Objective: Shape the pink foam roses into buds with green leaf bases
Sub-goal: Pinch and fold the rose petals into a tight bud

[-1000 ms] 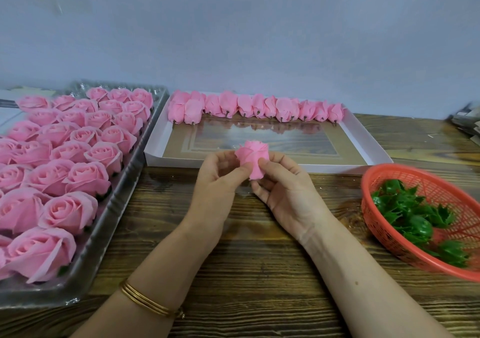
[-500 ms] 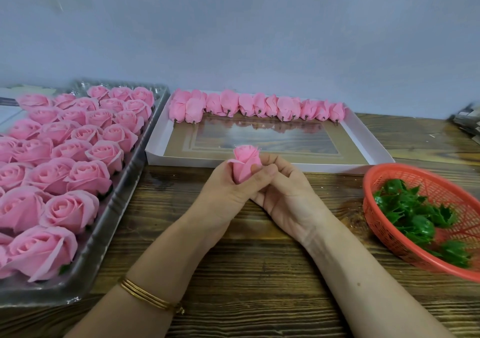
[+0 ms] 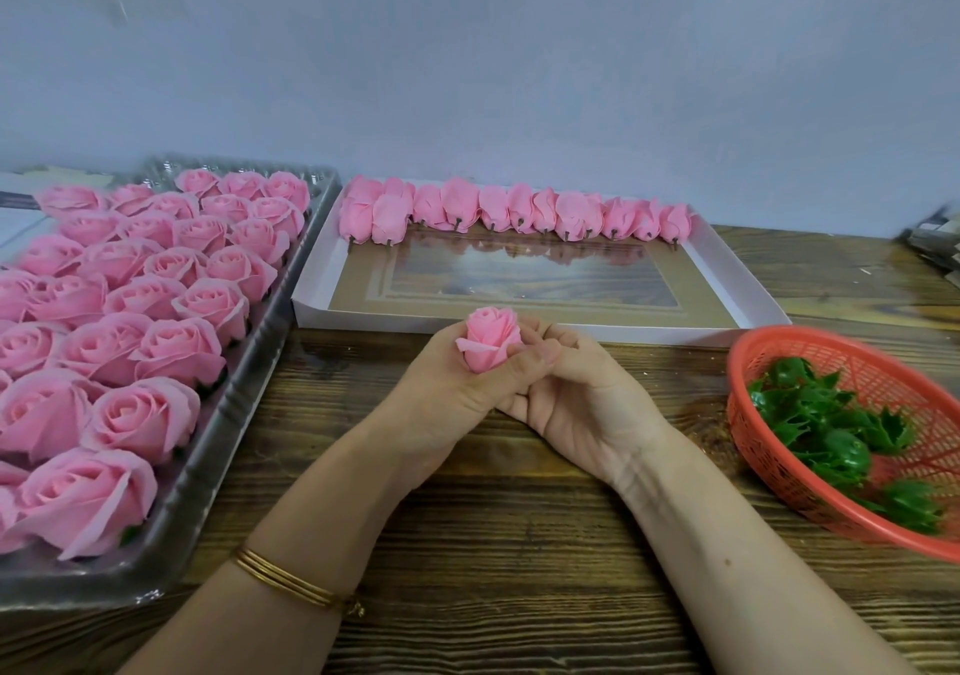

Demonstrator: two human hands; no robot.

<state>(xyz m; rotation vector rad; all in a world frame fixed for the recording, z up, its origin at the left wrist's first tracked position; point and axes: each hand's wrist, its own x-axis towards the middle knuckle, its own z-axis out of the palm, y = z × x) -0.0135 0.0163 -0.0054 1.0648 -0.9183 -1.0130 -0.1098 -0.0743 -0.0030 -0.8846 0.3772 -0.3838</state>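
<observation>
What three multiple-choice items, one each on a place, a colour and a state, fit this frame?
1. Where are the green leaf bases?
A. white box
B. mesh basket
C. clear tray

2. What colour is the mesh basket?
A. blue
B. orange-red
C. white

3. The pink foam rose at the hands is:
A. lying on the table
B. gripped by the left hand
C. set in the basket

Answers:
1. B, the green leaf bases are piled in the mesh basket at the right.
2. B, its rim and mesh are orange-red.
3. B, the left hand's fingers curl round the pink foam rose.
</observation>
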